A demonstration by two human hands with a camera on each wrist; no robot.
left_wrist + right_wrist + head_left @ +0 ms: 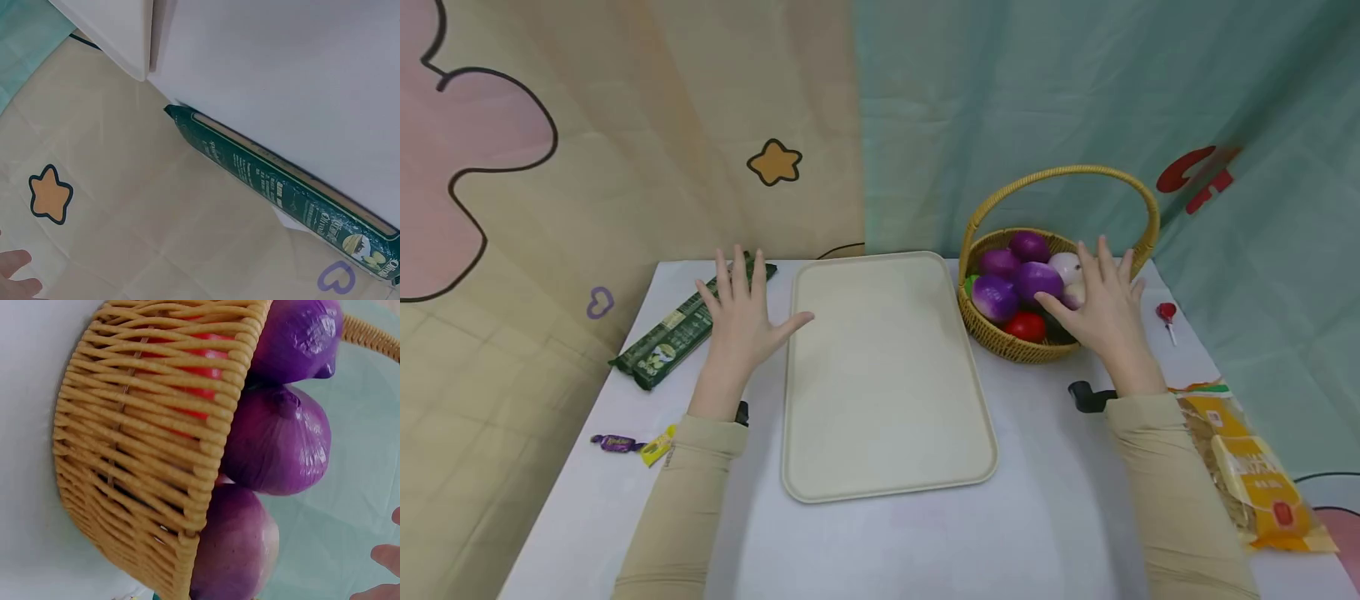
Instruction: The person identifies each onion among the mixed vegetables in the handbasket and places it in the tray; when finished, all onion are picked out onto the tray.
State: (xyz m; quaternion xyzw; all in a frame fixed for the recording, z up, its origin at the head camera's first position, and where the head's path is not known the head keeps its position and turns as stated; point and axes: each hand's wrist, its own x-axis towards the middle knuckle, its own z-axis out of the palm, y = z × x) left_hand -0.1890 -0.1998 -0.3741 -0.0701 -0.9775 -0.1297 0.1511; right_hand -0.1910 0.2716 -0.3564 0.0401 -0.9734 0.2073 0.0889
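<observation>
My left hand is raised with fingers spread, holding nothing. It overlaps the end of a long dark green food packet in the head view; that packet fills the lower right of the left wrist view. Fingers also spread, my right hand is up in front of a wicker basket and covers part of its right side. Purple onions, a white bulb-like vegetable and a red tomato-like item fill the basket. Between the hands lies a cream tray with nothing on it.
Purple and yellow wrapped candies lie by my left forearm. A red lollipop is at the right edge, with a yellow-orange food bag beside my right forearm. Curtains hang behind the table.
</observation>
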